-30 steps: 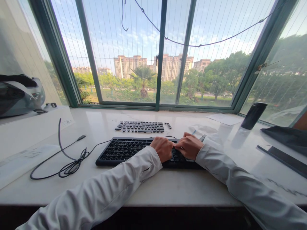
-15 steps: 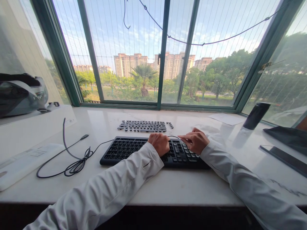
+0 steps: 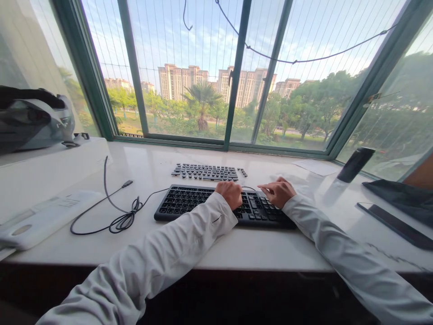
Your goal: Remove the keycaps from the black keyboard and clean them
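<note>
A black computer keyboard [image 3: 184, 198] lies on the white counter, and its left section shows bare square key sockets. Behind it, loose black keycaps [image 3: 206, 172] are laid out in rows like a keyboard. My left hand [image 3: 230, 194] rests over the keyboard's middle, closed like a fist; its fingertips and anything in them are hidden. Above the right-hand keys is my right hand [image 3: 279, 192], with thumb and forefinger close together and pointing left. Whatever is between them is too small to make out. A black cable [image 3: 125, 220] runs from the keyboard to a coil at the left.
At left are a white plastic case [image 3: 50, 216] and a helmet [image 3: 37, 119] on a white box [image 3: 84, 158]. To the right are a phone [image 3: 394, 225], a dark cloth bag [image 3: 402, 196], a black bottle [image 3: 356, 164] and paper [image 3: 316, 167]. Windows stand behind.
The camera view has shifted and tilted slightly. My right hand has moved a little away from my left, its fingertips lifting slightly. My left hand stays closed over the keyboard.
</note>
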A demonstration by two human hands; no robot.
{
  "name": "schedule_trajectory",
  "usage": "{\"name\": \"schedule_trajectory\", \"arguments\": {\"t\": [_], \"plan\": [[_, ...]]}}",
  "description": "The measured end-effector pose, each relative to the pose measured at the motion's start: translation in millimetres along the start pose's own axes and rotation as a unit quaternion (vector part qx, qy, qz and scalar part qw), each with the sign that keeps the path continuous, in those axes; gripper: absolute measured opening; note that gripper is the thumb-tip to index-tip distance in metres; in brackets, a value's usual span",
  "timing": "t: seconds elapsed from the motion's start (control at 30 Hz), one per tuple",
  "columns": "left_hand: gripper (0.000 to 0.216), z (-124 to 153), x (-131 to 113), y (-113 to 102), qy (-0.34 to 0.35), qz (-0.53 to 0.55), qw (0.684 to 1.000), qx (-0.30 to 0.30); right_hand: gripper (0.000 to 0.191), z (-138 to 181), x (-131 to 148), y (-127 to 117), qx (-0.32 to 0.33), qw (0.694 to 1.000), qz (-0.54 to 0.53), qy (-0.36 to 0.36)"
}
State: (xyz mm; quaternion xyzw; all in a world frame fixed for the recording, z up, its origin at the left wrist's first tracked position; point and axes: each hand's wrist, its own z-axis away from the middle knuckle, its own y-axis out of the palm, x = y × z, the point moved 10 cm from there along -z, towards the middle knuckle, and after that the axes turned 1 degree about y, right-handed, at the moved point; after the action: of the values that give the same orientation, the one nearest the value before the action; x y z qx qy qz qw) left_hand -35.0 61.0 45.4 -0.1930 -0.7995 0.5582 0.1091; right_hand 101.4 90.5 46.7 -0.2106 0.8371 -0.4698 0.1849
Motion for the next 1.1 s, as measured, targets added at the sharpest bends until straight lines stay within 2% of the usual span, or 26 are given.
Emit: {"name": "schedule_trajectory", "arguments": {"t": [0.27, 0.37, 0.5, 0.63, 0.77, 0.93, 1.1], "plan": [[0.027, 0, 3, -3, 0.004, -0.005, 1.0, 0.002, 0.031, -14, -6, 1, 0.046, 0.996, 0.08, 0.015], [0.026, -1, 4, -2, 0.005, -0.007, 1.0, 0.003, 0.033, -33, -7, 4, 0.086, 0.989, 0.118, -0.001], [0.025, -2, 4, 0, 0.007, -0.008, 1.0, 0.005, 0.033, -76, -7, 14, 0.126, 0.98, 0.155, -0.014], [0.025, -3, 5, 0, 0.005, -0.009, 1.0, 0.002, 0.033, -119, -12, 43, 0.161, 0.97, 0.183, -0.013], [0.026, -3, 4, -1, 0.011, -0.011, 1.0, -0.004, 0.031, -149, -21, 80, 0.181, 0.967, 0.178, 0.005], [0.024, -2, 1, -1, 0.019, -0.017, 1.0, -0.007, 0.033, -171, -35, 116, 0.191, 0.968, 0.159, 0.042], [0.026, -2, -2, -1, 0.035, -0.007, 0.999, -0.014, 0.028, -180, -42, 135, 0.198, 0.97, 0.134, 0.049]]}}
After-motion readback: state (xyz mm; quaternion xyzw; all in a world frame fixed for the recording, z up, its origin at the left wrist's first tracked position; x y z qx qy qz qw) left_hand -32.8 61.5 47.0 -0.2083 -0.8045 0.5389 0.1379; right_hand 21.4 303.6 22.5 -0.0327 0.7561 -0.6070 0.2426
